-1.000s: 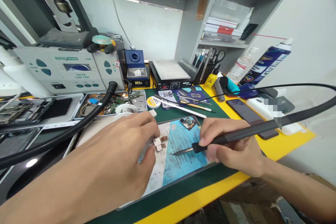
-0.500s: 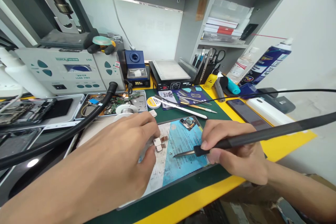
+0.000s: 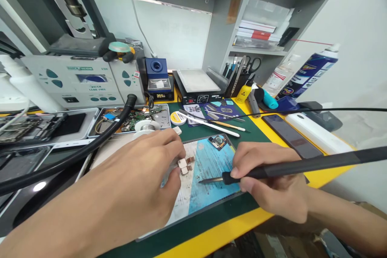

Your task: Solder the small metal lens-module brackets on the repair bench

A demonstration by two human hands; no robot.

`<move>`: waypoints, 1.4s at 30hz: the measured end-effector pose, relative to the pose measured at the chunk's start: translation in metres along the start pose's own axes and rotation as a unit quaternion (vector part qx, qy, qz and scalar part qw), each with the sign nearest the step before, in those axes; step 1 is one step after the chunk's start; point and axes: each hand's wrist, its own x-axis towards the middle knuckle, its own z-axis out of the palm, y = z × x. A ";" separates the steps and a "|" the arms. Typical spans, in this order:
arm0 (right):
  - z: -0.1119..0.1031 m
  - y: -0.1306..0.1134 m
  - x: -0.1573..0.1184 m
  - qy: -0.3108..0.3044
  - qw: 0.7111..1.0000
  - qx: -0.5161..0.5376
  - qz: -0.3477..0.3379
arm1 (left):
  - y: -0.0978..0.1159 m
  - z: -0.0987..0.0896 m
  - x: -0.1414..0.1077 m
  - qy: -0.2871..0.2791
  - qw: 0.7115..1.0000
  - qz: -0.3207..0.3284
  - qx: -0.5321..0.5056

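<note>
My left hand (image 3: 142,173) is curled over the left part of a blue-and-white work sheet (image 3: 211,203). Its thumb and forefinger close on the left edge of a small dual camera module (image 3: 183,166), which has two pale squares and brown flex connectors; the other fingers are hidden. In my right hand (image 3: 272,181) a black soldering iron (image 3: 256,172) is gripped like a pen. The iron's pointed metal tip is low over the blue part of the sheet, right of the module and apart from it. Another small phone part (image 3: 218,142) lies at the sheet's far edge.
A solder spool (image 3: 148,127) and a tray of circuit boards (image 3: 136,117) stand behind my left hand. A black hose (image 3: 99,145) crosses the left side. Beyond the sheet lie a white pen-like tool (image 3: 208,124) and a heating plate (image 3: 198,80). A phone (image 3: 292,135) lies right.
The soldering iron's handle has tilted down at the right, with my right hand slightly lower, while its tip stays nearly in place. My left hand and the module hold nearly still.
</note>
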 end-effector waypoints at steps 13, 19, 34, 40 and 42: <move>0.001 -0.001 -0.004 -0.004 0.999 -0.032 -0.023 | 0.003 -0.003 0.001 -0.031 0.999 -0.010 0.009; 0.005 0.003 -0.008 0.021 0.999 -0.012 -0.032 | 0.003 -0.003 0.002 -0.028 1.000 -0.009 0.005; 0.004 -0.002 -0.003 -0.005 0.999 -0.032 -0.030 | 0.004 -0.004 0.003 -0.031 0.999 -0.010 0.008; 0.003 -0.005 -0.001 0.003 0.998 -0.047 -0.042 | 0.004 -0.004 0.002 -0.036 0.999 -0.016 0.004; 0.004 -0.005 -0.001 -0.003 0.998 -0.044 -0.046 | 0.004 -0.003 0.002 -0.035 0.999 -0.018 0.007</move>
